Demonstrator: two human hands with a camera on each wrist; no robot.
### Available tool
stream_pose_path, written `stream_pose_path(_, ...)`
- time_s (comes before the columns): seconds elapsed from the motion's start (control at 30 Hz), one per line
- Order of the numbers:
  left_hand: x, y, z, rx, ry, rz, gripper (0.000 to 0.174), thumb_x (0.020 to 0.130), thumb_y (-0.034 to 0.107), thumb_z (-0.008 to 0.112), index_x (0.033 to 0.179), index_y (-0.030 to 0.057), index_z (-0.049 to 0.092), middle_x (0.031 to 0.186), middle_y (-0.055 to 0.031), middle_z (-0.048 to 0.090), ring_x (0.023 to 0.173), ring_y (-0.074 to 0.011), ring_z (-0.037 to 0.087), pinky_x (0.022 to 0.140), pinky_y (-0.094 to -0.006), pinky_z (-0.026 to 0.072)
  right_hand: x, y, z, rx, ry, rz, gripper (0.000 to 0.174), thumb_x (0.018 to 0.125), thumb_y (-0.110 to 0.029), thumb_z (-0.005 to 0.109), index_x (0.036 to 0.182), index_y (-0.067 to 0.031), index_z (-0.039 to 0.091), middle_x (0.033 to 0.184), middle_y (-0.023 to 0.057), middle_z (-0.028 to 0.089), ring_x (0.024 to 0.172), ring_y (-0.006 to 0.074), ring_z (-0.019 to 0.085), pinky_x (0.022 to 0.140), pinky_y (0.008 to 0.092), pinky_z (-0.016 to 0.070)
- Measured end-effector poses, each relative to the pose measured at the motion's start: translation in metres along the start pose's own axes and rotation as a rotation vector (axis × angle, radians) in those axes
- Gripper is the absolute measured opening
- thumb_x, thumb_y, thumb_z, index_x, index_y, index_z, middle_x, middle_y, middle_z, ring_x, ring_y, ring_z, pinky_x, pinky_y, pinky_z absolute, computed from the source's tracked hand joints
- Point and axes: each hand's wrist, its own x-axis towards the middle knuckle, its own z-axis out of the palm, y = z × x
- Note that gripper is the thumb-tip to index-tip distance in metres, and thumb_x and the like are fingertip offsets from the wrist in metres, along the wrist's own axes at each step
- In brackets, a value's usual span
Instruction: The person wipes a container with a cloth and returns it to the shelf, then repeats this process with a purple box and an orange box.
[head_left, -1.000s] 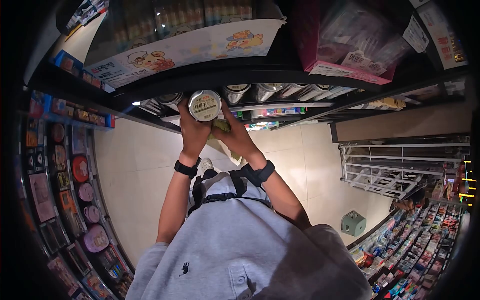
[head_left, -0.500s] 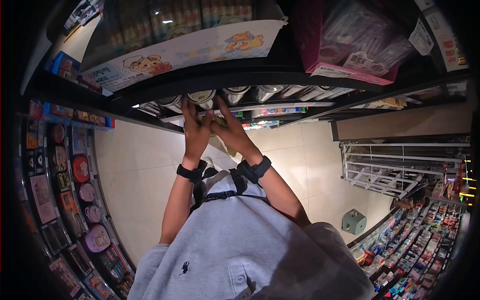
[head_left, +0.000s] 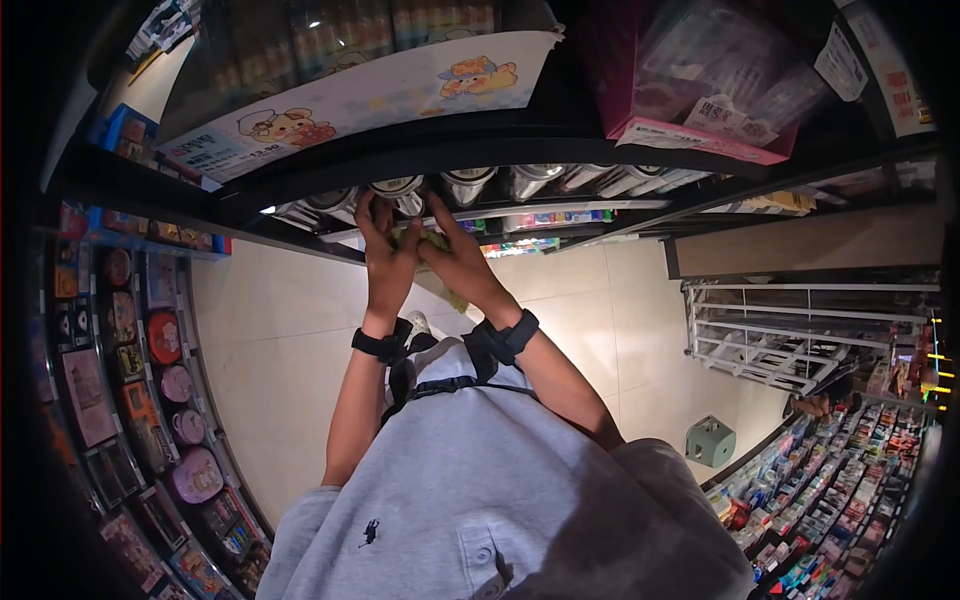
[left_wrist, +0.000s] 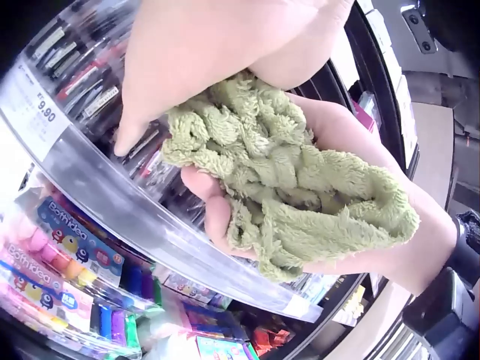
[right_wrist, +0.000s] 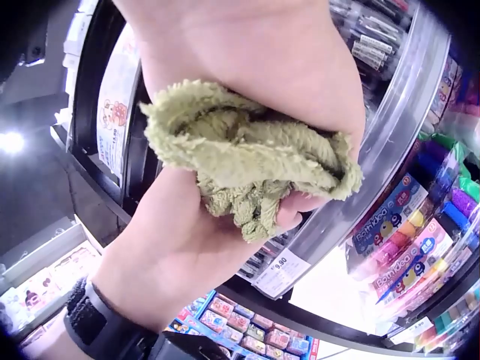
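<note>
A cylindrical can (head_left: 397, 188) with a labelled top stands in the row on the shelf beneath the upper ledge. My left hand (head_left: 388, 272) has its fingers round the can's left side, while my right hand (head_left: 468, 272) has fingertips against its right side. A green fluffy cloth (head_left: 432, 243) is bunched between both palms. In the left wrist view the fingers of my right hand (left_wrist: 352, 139) curl round the cloth (left_wrist: 300, 180). The right wrist view shows the cloth (right_wrist: 247, 154) between my left hand (right_wrist: 169, 232) and right hand; the can is hidden there.
Several silver-topped cans (head_left: 468, 182) stand to the right in the same row. Above hang a printed box front (head_left: 370, 95) and a pink box (head_left: 700, 140). A white rack (head_left: 800, 330) and a green stool (head_left: 710, 441) stand on the right.
Both hands have moved forward to the shelf, and the can has gone from in front of the row into it. Over the last half second they have barely moved.
</note>
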Motion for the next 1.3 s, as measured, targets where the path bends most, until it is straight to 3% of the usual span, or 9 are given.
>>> stream_pose_path(0.2, -0.034, 0.018, 0.0, 0.216, 0.084, 0.045, 0.068, 0.089, 0.003, 0.065, 0.147, 0.0071, 0.029, 0.128, -0.02, 0.05, 0.112, -0.0253, 0.054, 0.091, -0.0344, 0.0488, -0.034, 0.006, -0.027, 0.009, 0.007, 0.025, 0.06, 0.09, -0.016, 0.061, 0.144, 0.001, 0.042, 0.131, 0.0215, 0.058, 0.119, 0.0241, 0.058, 0.099, 0.0314, 0.0439)
stream_pose_path(0.3, -0.042, 0.04, 0.015, 0.196, -0.132, -0.027, 0.064, 0.086, 0.004, 0.068, 0.143, 0.0083, 0.041, 0.112, -0.0147, 0.056, 0.074, -0.0146, 0.059, 0.063, -0.0268, 0.0503, -0.05, 0.013, -0.048, 0.042, 0.135, 0.008, 0.039, 0.09, -0.013, 0.062, 0.126, 0.0025, 0.059, 0.114, 0.017, 0.067, 0.107, 0.0201, 0.063, 0.094, 0.0298, 0.047)
stream_pose_path(0.4, -0.021, 0.051, 0.038, 0.323, -0.157, 0.179, 0.069, 0.087, 0.0, 0.066, 0.148, 0.0093, 0.035, 0.111, -0.0127, 0.06, 0.067, -0.0113, 0.06, 0.06, -0.0254, 0.0488, -0.051, 0.005, -0.065, 0.133, 0.195, 0.176, 0.04, 0.09, -0.012, 0.061, 0.127, 0.002, 0.058, 0.113, 0.0168, 0.068, 0.105, 0.0202, 0.063, 0.092, 0.0294, 0.0472)
stream_pose_path(0.67, -0.017, 0.068, 0.054, 0.702, -0.161, 0.269, 0.058, 0.083, 0.003, 0.07, 0.136, 0.0057, 0.045, 0.123, -0.0213, 0.053, 0.091, -0.0277, 0.067, 0.071, -0.0331, 0.0567, -0.039, 0.01, -0.077, -0.017, 0.296, -0.068, 0.054, 0.088, -0.011, 0.058, 0.14, -0.0001, 0.049, 0.129, 0.0184, 0.061, 0.115, 0.021, 0.059, 0.099, 0.0299, 0.0437)
stream_pose_path(0.77, -0.025, 0.049, 0.047, 0.649, -0.174, 0.327, 0.052, 0.082, 0.001, 0.069, 0.129, 0.004, 0.047, 0.127, -0.0201, 0.051, 0.099, -0.0333, 0.066, 0.077, -0.0335, 0.0574, -0.039, 0.003, -0.073, 0.171, 0.262, -0.026, 0.06, 0.088, -0.009, 0.059, 0.145, 0.0001, 0.044, 0.137, 0.0183, 0.057, 0.121, 0.0188, 0.055, 0.102, 0.0279, 0.0407)
stream_pose_path(0.83, -0.028, 0.043, 0.047, 0.314, -0.115, 0.141, 0.061, 0.076, -0.002, 0.07, 0.13, 0.0024, 0.044, 0.125, -0.0242, 0.047, 0.104, -0.0426, 0.06, 0.083, -0.0442, 0.0532, -0.041, 0.001, -0.069, 0.251, 0.23, 0.046, 0.06, 0.087, -0.007, 0.058, 0.144, 0.0017, 0.044, 0.137, 0.0176, 0.057, 0.122, 0.0174, 0.054, 0.103, 0.0267, 0.0397)
stream_pose_path(1.07, -0.035, 0.053, 0.023, 0.629, -0.244, 0.486, 0.074, 0.071, -0.005, 0.071, 0.134, 0.0026, 0.033, 0.135, -0.0275, 0.043, 0.125, -0.0431, 0.048, 0.105, -0.0527, 0.0366, -0.074, -0.029, -0.07, 0.243, 0.199, 0.033, 0.054, 0.082, -0.005, 0.055, 0.135, 0.005, 0.054, 0.128, 0.0159, 0.063, 0.114, 0.0152, 0.057, 0.099, 0.0264, 0.0428)
stream_pose_path(1.13, -0.039, 0.048, 0.019, 0.202, -0.386, 0.519, 0.089, 0.065, -0.004, 0.079, 0.136, 0.0034, 0.026, 0.136, -0.0207, 0.043, 0.139, -0.0354, 0.035, 0.108, -0.0423, 0.0382, -0.09, -0.038, -0.067, 0.314, 0.184, -0.012, 0.051, 0.081, -0.005, 0.053, 0.131, 0.0069, 0.057, 0.122, 0.0163, 0.066, 0.11, 0.0158, 0.06, 0.097, 0.0272, 0.0443)
stream_pose_path(1.3, -0.055, 0.062, -0.006, 0.06, -0.451, 0.397, 0.109, 0.056, 0.013, 0.095, 0.139, 0.0014, 0.025, 0.144, -0.023, 0.043, 0.13, -0.0322, 0.049, 0.108, -0.0414, 0.0399, -0.108, -0.076, -0.073, 0.308, 0.238, -0.035, 0.05, 0.087, -0.016, 0.046, 0.127, 0.0126, 0.055, 0.121, 0.023, 0.064, 0.111, 0.0286, 0.064, 0.101, 0.0353, 0.0468)
